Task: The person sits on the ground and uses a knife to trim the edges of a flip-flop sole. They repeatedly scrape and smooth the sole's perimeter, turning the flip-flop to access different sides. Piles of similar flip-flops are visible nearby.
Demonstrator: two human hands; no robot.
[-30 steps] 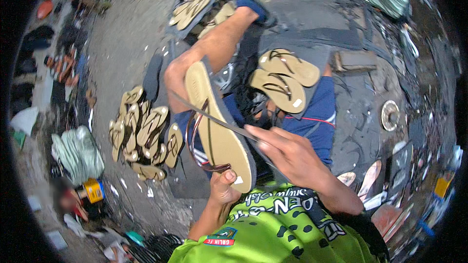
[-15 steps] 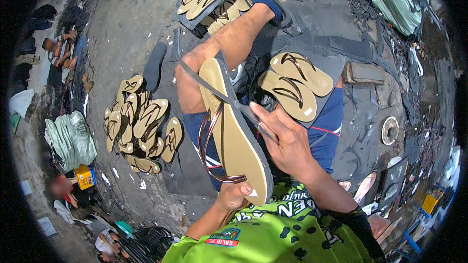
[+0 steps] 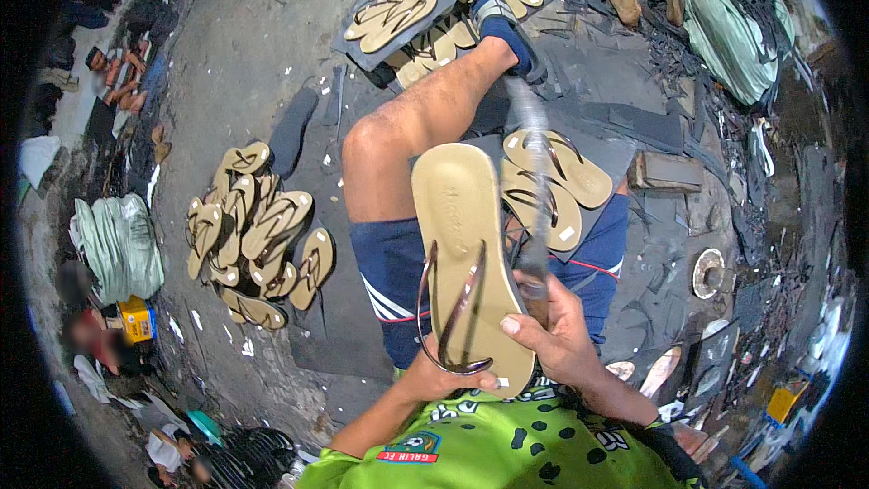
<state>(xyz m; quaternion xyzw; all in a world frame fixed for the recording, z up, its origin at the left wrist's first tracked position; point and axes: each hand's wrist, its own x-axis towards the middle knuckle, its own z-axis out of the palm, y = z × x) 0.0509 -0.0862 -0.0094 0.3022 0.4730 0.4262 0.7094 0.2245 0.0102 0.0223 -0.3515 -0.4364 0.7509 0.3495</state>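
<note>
A beige flip-flop (image 3: 459, 208) with brown glossy straps is held up in front of me, its toe end toward my body. My left hand (image 3: 434, 376) is closed round that end, with the fingers partly hidden under the sole. At the sole's right edge, my right hand (image 3: 557, 326) grips a long, thin knife (image 3: 540, 181). Its blade is smeared by motion and points away from me, upward in the view. The right thumb touches the flip-flop's edge. Beyond the blade, a pair of finished-looking flip-flops (image 3: 561, 167) lies on a dark sheet over my right leg.
A heap of flip-flops (image 3: 258, 226) lies on the floor at left, beside a dark sole piece (image 3: 294, 131). Rows of flip-flops (image 3: 394, 18) lie beyond my foot. At right are a wooden block (image 3: 667, 172), a ring-shaped roll (image 3: 708, 272), rubber scraps and a green sack (image 3: 733, 36).
The knife has swung off the flip-flop to its right and now points away from me. The flip-flop has turned more face-up, and my right thumb has come onto its edge.
</note>
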